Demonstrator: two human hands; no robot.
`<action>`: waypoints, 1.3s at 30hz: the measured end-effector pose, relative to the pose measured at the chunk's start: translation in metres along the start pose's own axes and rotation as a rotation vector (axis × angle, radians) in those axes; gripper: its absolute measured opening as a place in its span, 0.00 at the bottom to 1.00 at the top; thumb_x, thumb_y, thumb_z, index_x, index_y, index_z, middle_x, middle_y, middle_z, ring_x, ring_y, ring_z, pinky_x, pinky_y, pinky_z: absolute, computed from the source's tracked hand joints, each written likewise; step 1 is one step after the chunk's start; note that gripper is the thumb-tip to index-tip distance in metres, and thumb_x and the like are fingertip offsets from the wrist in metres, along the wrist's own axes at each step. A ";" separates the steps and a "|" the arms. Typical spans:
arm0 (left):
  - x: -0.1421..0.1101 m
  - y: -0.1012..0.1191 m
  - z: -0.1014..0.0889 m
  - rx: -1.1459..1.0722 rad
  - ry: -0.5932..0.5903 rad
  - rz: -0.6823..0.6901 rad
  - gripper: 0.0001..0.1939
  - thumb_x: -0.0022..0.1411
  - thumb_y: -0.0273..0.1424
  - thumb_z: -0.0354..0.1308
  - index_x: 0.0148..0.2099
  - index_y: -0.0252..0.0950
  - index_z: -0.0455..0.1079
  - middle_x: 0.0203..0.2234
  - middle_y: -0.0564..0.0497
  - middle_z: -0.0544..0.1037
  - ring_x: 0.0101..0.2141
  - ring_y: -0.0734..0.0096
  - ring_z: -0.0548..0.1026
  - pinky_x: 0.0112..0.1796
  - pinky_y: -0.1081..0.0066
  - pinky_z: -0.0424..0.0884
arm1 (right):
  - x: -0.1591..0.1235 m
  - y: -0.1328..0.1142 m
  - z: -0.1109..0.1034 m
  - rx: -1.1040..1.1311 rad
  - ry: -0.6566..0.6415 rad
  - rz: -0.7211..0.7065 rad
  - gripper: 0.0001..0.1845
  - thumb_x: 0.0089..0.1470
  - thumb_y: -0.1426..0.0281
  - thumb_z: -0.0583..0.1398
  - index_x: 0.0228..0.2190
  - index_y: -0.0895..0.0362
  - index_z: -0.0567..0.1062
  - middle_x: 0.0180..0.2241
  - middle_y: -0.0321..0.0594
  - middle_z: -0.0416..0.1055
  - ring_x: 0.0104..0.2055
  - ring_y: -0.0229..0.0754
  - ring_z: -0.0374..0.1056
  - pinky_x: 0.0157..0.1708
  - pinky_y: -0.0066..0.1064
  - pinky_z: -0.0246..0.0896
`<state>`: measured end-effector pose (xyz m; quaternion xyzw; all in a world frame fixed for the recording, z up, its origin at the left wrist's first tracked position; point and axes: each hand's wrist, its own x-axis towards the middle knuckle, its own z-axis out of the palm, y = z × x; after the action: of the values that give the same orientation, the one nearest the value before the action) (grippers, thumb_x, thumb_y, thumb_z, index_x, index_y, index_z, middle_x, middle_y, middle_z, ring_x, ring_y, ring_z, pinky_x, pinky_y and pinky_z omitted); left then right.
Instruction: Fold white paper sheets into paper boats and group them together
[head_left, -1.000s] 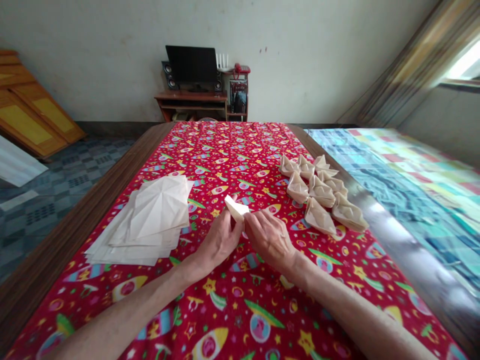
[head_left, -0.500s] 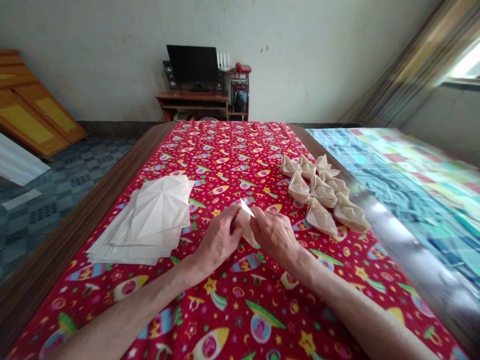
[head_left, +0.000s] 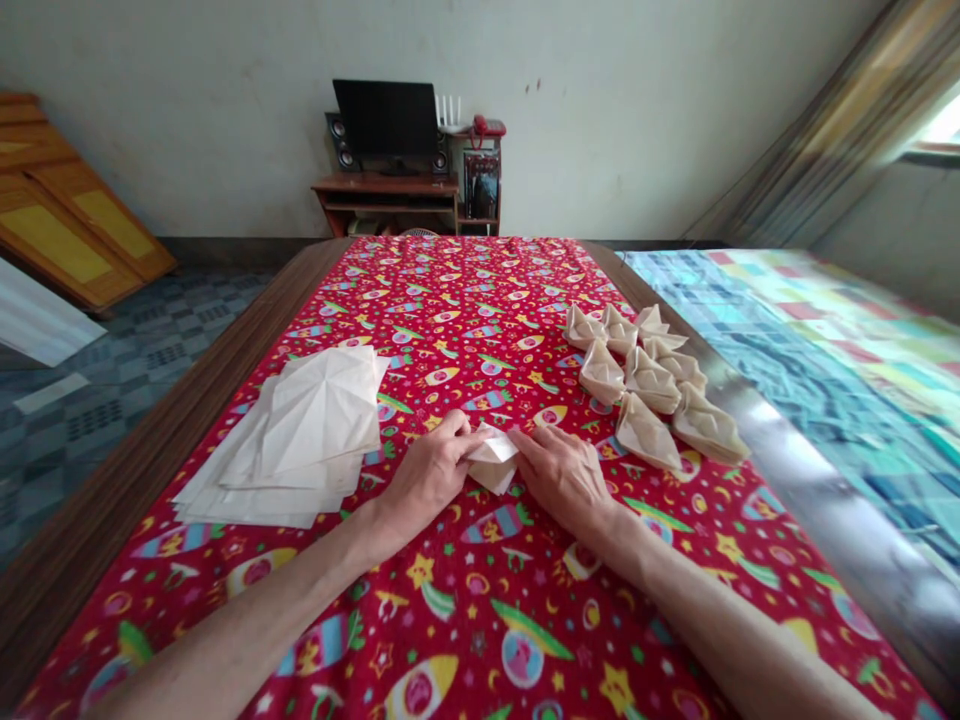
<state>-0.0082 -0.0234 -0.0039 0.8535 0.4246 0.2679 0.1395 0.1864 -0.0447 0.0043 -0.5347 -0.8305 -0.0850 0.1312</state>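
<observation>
A small piece of folded cream paper [head_left: 493, 458] lies low on the red rocket-print tablecloth [head_left: 480, 620] between my hands. My left hand [head_left: 427, 478] pinches its left side, and the fingertips of my right hand [head_left: 559, 478] meet its right edge. To my left lies a stack of creased paper sheets [head_left: 315, 430], with neither hand touching it. Several folded paper boats [head_left: 645, 385] stand grouped on the cloth to my right, a short way past my right hand.
The table's dark wooden edge [head_left: 187, 440] runs along the left. A patchwork bedspread [head_left: 810, 350] lies beyond the right edge. Ahead, a wooden desk [head_left: 382, 190] holds a monitor [head_left: 386, 118], speakers and a red telephone [head_left: 487, 127]. Yellow wooden panels [head_left: 67, 215] lean at far left.
The folded paper has gone from standing up between my hands to lying lower and flatter on the cloth. My hands have dropped with it and spread slightly apart.
</observation>
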 end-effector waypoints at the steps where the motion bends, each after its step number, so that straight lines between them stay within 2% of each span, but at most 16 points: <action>1: -0.002 0.001 -0.002 0.056 -0.045 0.021 0.16 0.65 0.24 0.49 0.51 0.40 0.70 0.32 0.52 0.65 0.31 0.73 0.68 0.32 0.75 0.66 | -0.001 0.001 0.000 -0.021 -0.006 -0.031 0.09 0.59 0.71 0.53 0.35 0.54 0.74 0.26 0.37 0.69 0.29 0.38 0.63 0.24 0.31 0.42; 4: -0.008 0.005 -0.008 0.223 -0.141 0.071 0.18 0.67 0.26 0.45 0.57 0.39 0.64 0.33 0.50 0.65 0.33 0.69 0.67 0.34 0.71 0.67 | -0.004 0.002 0.001 -0.064 -0.015 -0.099 0.10 0.60 0.72 0.52 0.35 0.55 0.74 0.28 0.39 0.68 0.31 0.40 0.62 0.25 0.31 0.43; 8: -0.011 0.007 -0.013 0.371 -0.184 0.100 0.20 0.67 0.27 0.44 0.60 0.36 0.59 0.35 0.48 0.65 0.36 0.63 0.67 0.37 0.65 0.68 | -0.004 0.001 0.000 -0.091 -0.012 -0.136 0.12 0.62 0.72 0.50 0.35 0.56 0.74 0.28 0.41 0.67 0.31 0.41 0.61 0.25 0.31 0.44; 15: 0.001 0.007 -0.018 0.477 -0.252 0.115 0.25 0.59 0.30 0.54 0.60 0.38 0.58 0.41 0.46 0.66 0.41 0.58 0.67 0.41 0.61 0.66 | -0.004 -0.001 0.001 -0.142 -0.038 -0.177 0.08 0.59 0.75 0.53 0.37 0.59 0.73 0.30 0.43 0.67 0.33 0.44 0.62 0.27 0.32 0.50; 21: -0.001 0.005 -0.017 0.514 -0.248 0.123 0.26 0.61 0.32 0.53 0.60 0.32 0.57 0.42 0.44 0.68 0.42 0.57 0.67 0.42 0.60 0.64 | -0.004 0.000 -0.001 -0.152 -0.029 -0.154 0.10 0.61 0.72 0.52 0.37 0.56 0.73 0.30 0.42 0.67 0.33 0.44 0.62 0.27 0.32 0.50; 24: -0.007 0.007 -0.015 0.525 -0.210 0.131 0.22 0.65 0.30 0.50 0.59 0.32 0.58 0.41 0.45 0.68 0.42 0.58 0.66 0.42 0.60 0.64 | -0.004 -0.001 -0.002 -0.154 -0.033 -0.149 0.09 0.60 0.73 0.53 0.37 0.56 0.73 0.30 0.42 0.67 0.33 0.44 0.62 0.27 0.32 0.49; 28: -0.017 0.009 -0.015 0.481 -0.159 0.213 0.11 0.68 0.29 0.47 0.50 0.36 0.66 0.42 0.47 0.68 0.42 0.61 0.66 0.42 0.62 0.64 | -0.004 -0.001 0.000 -0.148 -0.027 -0.159 0.08 0.59 0.73 0.55 0.37 0.57 0.74 0.31 0.42 0.67 0.33 0.43 0.62 0.27 0.32 0.49; 32: -0.023 0.008 -0.017 0.407 -0.178 0.274 0.05 0.66 0.27 0.51 0.42 0.37 0.68 0.42 0.50 0.68 0.42 0.64 0.66 0.42 0.64 0.65 | -0.004 0.000 0.000 -0.169 0.011 -0.169 0.09 0.59 0.73 0.54 0.39 0.57 0.74 0.31 0.43 0.68 0.34 0.45 0.62 0.28 0.33 0.50; 36: -0.024 0.004 -0.017 0.364 -0.180 0.288 0.06 0.65 0.28 0.53 0.44 0.39 0.68 0.41 0.51 0.69 0.41 0.65 0.66 0.43 0.65 0.67 | -0.006 0.000 -0.007 -0.139 0.082 -0.229 0.13 0.59 0.73 0.54 0.45 0.56 0.72 0.38 0.47 0.69 0.41 0.50 0.62 0.37 0.38 0.54; 39: -0.025 0.003 -0.016 0.313 -0.117 0.286 0.11 0.66 0.27 0.51 0.50 0.38 0.66 0.41 0.51 0.71 0.42 0.66 0.67 0.44 0.65 0.68 | -0.011 0.003 -0.009 -0.019 0.097 -0.335 0.12 0.60 0.74 0.52 0.44 0.57 0.72 0.42 0.47 0.69 0.43 0.47 0.61 0.40 0.38 0.55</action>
<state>-0.0276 -0.0447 0.0017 0.9303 0.3271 0.1657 -0.0099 0.1944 -0.0553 0.0100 -0.3852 -0.8998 -0.1392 0.1503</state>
